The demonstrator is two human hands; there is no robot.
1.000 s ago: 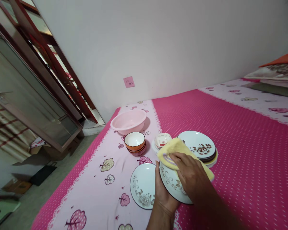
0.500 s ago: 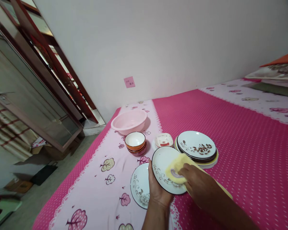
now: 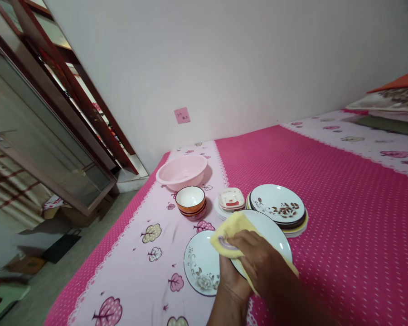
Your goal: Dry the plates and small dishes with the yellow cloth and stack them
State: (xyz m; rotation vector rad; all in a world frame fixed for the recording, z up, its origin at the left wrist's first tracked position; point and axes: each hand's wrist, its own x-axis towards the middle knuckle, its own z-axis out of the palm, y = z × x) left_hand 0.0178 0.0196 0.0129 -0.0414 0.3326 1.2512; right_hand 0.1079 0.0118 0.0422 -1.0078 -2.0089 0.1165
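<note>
A white plate with a dark rim [image 3: 274,231] is held up in my left hand [image 3: 233,283], which supports it from below; most of those fingers are hidden under it. My right hand [image 3: 258,253] grips a yellow cloth [image 3: 236,224] and presses it on the plate's left part, with the cloth's tail hanging under my wrist. Just left of my left hand, a second white plate with a grey flower pattern [image 3: 199,262] lies on the bed cover. Behind the held plate stands a stack of plates [image 3: 275,201], its top one bearing brown flowers.
Stacked bowls [image 3: 190,199], orange outside, stand left of small white dishes with a red mark [image 3: 231,199]. A pink basin [image 3: 182,172] sits farther back near the wall. The pink bed cover [image 3: 343,217] spreads right towards folded bedding [image 3: 394,102]. The bed's left edge drops to the floor.
The held plate has shifted right and turned in my left hand. The cloth and my right hand have moved left across it, now covering its left side.
</note>
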